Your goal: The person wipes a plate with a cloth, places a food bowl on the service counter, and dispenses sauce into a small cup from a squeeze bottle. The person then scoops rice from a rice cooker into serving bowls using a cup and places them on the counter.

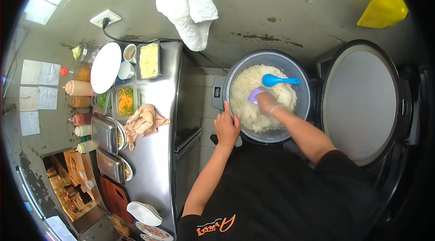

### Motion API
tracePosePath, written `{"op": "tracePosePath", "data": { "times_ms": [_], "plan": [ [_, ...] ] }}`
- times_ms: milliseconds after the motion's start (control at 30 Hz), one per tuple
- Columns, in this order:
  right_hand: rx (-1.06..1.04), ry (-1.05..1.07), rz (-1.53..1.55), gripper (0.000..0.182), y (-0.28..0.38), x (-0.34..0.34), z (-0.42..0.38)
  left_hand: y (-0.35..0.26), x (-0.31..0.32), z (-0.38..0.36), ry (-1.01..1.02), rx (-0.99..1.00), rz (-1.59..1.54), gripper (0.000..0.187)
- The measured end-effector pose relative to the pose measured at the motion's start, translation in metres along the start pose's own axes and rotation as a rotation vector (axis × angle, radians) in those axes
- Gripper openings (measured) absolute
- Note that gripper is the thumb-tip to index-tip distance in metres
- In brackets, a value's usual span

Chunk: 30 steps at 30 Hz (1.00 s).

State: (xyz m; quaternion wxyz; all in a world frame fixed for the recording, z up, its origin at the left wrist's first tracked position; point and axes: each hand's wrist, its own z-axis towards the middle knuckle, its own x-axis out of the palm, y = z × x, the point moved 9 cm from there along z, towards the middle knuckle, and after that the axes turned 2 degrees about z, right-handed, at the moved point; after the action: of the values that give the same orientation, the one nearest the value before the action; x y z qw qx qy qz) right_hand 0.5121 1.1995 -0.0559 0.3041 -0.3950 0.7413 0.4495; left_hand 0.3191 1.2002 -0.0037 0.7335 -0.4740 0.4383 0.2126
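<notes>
A large rice cooker (304, 66) stands uncovered in front of me, its pot filled with cooked white rice (244, 82). My right hand (266, 104), in a clear plastic glove and blurred by motion, is closed on a purple scoop (255, 95) low over the rice. The scoop's grip is hidden by the fingers. A blue rice paddle (278, 80) lies on the rice just beyond that hand. My left hand (226, 127) rests against the near left rim of the cooker with its fingers stretched out, holding nothing.
The cooker's round lid (358, 100) stands raised on the right. A steel counter (156, 150) on the left carries food containers (126, 98), a crumpled cloth (144, 123), sauce bottles (76, 88) and white bowls (144, 213). A white towel (186, 5) hangs on the wall.
</notes>
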Motion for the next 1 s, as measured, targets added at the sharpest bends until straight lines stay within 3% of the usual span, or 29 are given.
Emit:
{"op": "tracePosePath", "data": {
  "times_ms": [33, 67, 167, 233, 300, 400, 467, 533, 600, 667, 733, 800, 867, 933, 1000],
  "plan": [
    [-0.124, 0.267, -0.255, 0.038, 0.016, -0.007, -0.007, 0.000, -0.001, 0.001, 0.007, 0.000, -0.009, 0.065],
    [-0.079, 0.055, 0.028, 0.035, -0.033, 0.001, 0.014, -0.001, 0.000, 0.003, 0.015, 0.000, -0.019, 0.066],
    [0.301, -0.341, 0.840, 0.028, -0.076, -0.035, 0.050, 0.000, -0.001, 0.000, 0.000, -0.012, -0.033, 0.067],
    [-0.022, -0.522, 0.545, 0.020, -0.052, 0.008, 0.072, -0.001, -0.003, 0.002, 0.059, -0.066, -0.036, 0.067],
    [-0.412, -0.190, -0.082, 0.020, 0.008, 0.063, 0.072, 0.002, -0.006, -0.006, 0.124, -0.103, -0.045, 0.067],
    [-0.267, -0.105, 0.086, 0.017, 0.053, -0.014, 0.021, -0.004, -0.014, 0.006, 0.091, -0.102, -0.090, 0.062],
    [0.093, -0.335, 0.380, 0.016, -0.009, -0.062, -0.007, -0.021, -0.038, 0.015, 0.006, -0.077, -0.097, 0.056],
    [0.215, -0.297, 0.015, 0.018, -0.063, -0.073, -0.032, -0.050, -0.031, 0.040, 0.001, 0.060, -0.242, 0.051],
    [0.299, -0.327, -0.113, 0.022, -0.106, -0.056, -0.059, -0.081, 0.004, 0.066, 0.091, 0.106, -0.369, 0.047],
    [0.436, -0.258, -0.186, 0.026, -0.105, -0.049, -0.090, -0.102, 0.072, 0.097, 0.236, 0.114, -0.386, 0.047],
    [0.513, -0.362, -0.191, 0.026, -0.154, 0.032, -0.094, -0.116, 0.139, 0.113, 0.354, 0.146, -0.327, 0.045],
    [0.555, -0.289, -0.255, 0.026, -0.163, 0.061, -0.093, -0.127, 0.191, 0.114, 0.468, 0.163, -0.274, 0.040],
    [0.543, -0.067, -0.370, 0.027, -0.118, 0.041, -0.082, -0.128, 0.211, 0.118, 0.529, 0.152, -0.224, 0.034],
    [0.571, -0.185, -0.176, 0.029, -0.127, 0.042, -0.075, -0.135, 0.216, 0.120, 0.520, 0.180, -0.259, 0.029],
    [0.655, -0.056, 0.127, 0.035, -0.132, 0.037, -0.070, -0.125, 0.196, 0.131, 0.430, 0.248, -0.365, 0.024]
  ]
}}
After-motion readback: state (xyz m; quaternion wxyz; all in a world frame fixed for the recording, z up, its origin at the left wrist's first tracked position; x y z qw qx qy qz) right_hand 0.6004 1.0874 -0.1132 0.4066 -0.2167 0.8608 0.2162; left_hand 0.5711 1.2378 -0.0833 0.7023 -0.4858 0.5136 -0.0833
